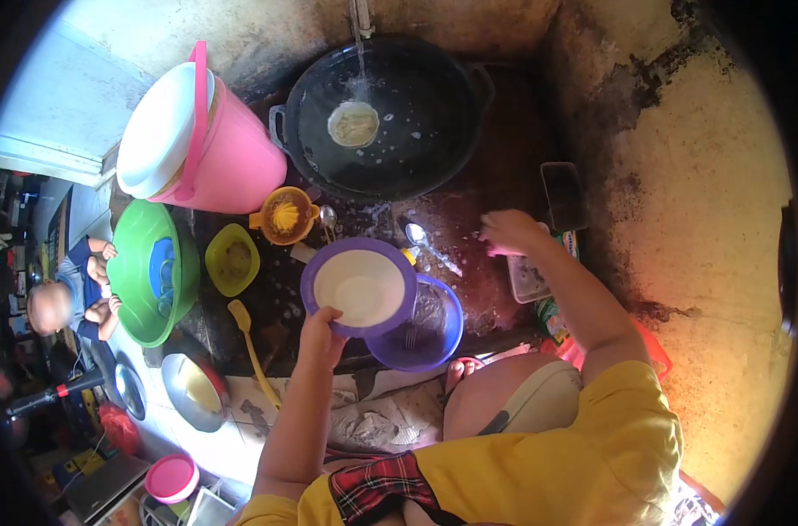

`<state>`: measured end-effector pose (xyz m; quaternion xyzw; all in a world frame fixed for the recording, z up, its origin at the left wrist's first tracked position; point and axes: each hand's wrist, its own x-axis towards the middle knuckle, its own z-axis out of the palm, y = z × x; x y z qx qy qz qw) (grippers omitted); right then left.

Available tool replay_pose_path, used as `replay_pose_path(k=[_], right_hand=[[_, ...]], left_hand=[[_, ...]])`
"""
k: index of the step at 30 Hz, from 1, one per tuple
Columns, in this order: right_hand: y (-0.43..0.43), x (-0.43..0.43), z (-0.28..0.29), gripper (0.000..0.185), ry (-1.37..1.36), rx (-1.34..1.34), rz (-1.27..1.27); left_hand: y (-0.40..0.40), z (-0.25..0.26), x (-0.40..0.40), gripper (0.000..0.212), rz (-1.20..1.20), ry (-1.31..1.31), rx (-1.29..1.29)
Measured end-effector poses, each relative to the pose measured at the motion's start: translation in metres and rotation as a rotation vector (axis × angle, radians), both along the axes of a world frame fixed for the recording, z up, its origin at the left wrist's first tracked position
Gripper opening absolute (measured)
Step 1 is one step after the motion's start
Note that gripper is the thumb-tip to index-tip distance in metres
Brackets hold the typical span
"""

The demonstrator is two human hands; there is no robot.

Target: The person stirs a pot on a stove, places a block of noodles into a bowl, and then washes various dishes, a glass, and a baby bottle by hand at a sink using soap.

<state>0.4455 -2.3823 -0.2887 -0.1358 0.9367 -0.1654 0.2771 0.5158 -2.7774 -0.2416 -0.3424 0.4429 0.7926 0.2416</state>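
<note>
My left hand (322,336) grips the near rim of a purple-edged bowl with a white inside (359,289), tilted up towards me. Partly beneath it is a blue plastic basin (438,348) with a fork (410,335) in it. Off to the right, my right hand (514,230) has its fingers closed around a pink sponge-like pad (500,250), only partly visible. The pad is over or beside a clear plastic container (529,279); contact between them is unclear. Between my hands, a metal spoon (431,246) lies on the wet dark floor.
Water runs into a large black wok (425,164) holding a small bowl (353,123). A pink bucket (241,151), yellow citrus juicer (284,215), yellow-green bowl (232,260) and yellow spatula (251,348) stand or lie leftward. A child holds a green basin (188,276). A wall (701,230) bounds the right.
</note>
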Motion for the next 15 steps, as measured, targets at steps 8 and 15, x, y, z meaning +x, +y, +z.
replay_pose_path(k=[8, 15], right_hand=[[-0.068, -0.055, 0.074, 0.040, 0.269, -0.686, -0.392], [-0.113, -0.174, -0.035, 0.043, 0.475, -0.042, -0.787]], left_hand=[[0.014, 0.007, -0.048, 0.050, 0.055, 0.045, -0.179], [0.044, -0.013, -0.083, 0.050, 0.071, -0.013, -0.171]])
